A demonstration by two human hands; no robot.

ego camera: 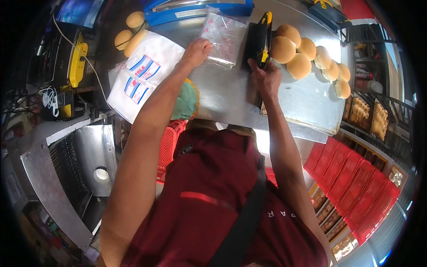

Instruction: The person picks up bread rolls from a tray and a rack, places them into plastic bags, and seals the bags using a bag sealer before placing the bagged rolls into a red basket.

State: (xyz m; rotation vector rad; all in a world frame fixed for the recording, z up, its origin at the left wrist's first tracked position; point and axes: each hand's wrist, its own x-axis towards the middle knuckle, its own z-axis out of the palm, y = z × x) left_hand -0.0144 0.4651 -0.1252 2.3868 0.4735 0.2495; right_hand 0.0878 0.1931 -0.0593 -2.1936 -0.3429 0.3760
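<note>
My left hand (197,52) is at the lower left corner of a stack of clear printed plastic bags (224,38), its fingers curled at the edge; whether it grips a bag cannot be told. My right hand (267,75) touches the near end of a black case with yellow parts (258,43), standing between the bags and the buns; its grip is partly hidden. Round bread buns (283,50) lie just right of it on a metal tray (300,100). A blue bag sealer (200,10) sits behind the bags.
White printed plastic packs (143,73) and a green cloth (186,100) lie left. More buns (123,39) rest behind the packs. A yellow power strip (78,61) with a cable is farther left. Red plastic crates (353,187) stack at the lower right, near racks of bread (380,120).
</note>
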